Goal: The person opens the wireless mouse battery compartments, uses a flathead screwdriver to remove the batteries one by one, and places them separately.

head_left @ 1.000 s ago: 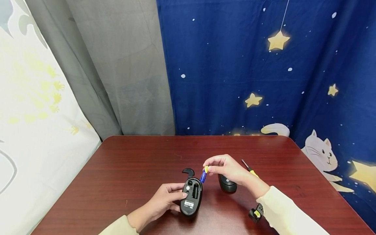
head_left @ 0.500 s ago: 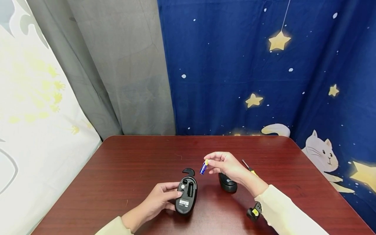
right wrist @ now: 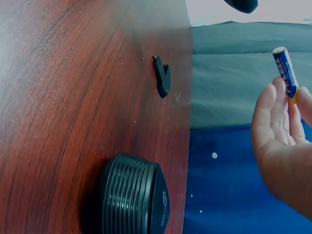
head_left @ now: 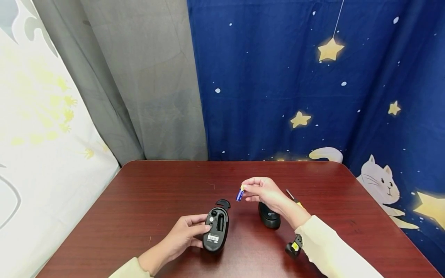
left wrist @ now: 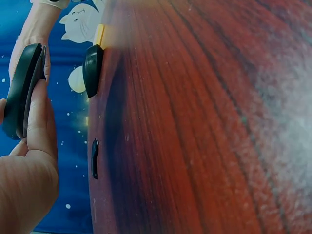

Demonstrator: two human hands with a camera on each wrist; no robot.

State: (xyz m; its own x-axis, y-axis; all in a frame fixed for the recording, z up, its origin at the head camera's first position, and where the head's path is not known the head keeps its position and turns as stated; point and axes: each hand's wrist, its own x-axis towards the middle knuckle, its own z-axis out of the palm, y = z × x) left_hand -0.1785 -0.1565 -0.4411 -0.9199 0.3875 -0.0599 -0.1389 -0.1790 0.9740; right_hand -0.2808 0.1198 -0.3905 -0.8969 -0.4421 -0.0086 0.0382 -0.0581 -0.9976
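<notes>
Your right hand (head_left: 260, 191) is grasping a battery (head_left: 240, 194), pinched by its yellow end between thumb and fingertips. The blue length projects clear of the fingers, its free end sloping down towards your left hand. Judged from this, the end grip serves to keep most of the battery's body unobstructed.

Your left hand (head_left: 189, 231) is also grasping: it holds a black mouse (head_left: 214, 235) by one side, with the thumb over the edge of the underside. The left wrist view shows the mouse held up off the table. Its underside is turned towards you, evidently so that the long slot (head_left: 220, 222) stays in sight; the thumb is on the other side of the face and does not block it. The slot appears vacant. Battery and mouse are apart.

Beyond the mouse, a black hooked cover (head_left: 223, 203) lies on the table (head_left: 156, 193). It appears to belong to the underside, which would explain the exposed slot.

Below your right wrist rests a black ribbed object (head_left: 269, 217), partly hidden by the hand in the head view. Just behind your right forearm lies a screwdriver (head_left: 295, 198) with a yellow handle; no hand touches it.
</notes>
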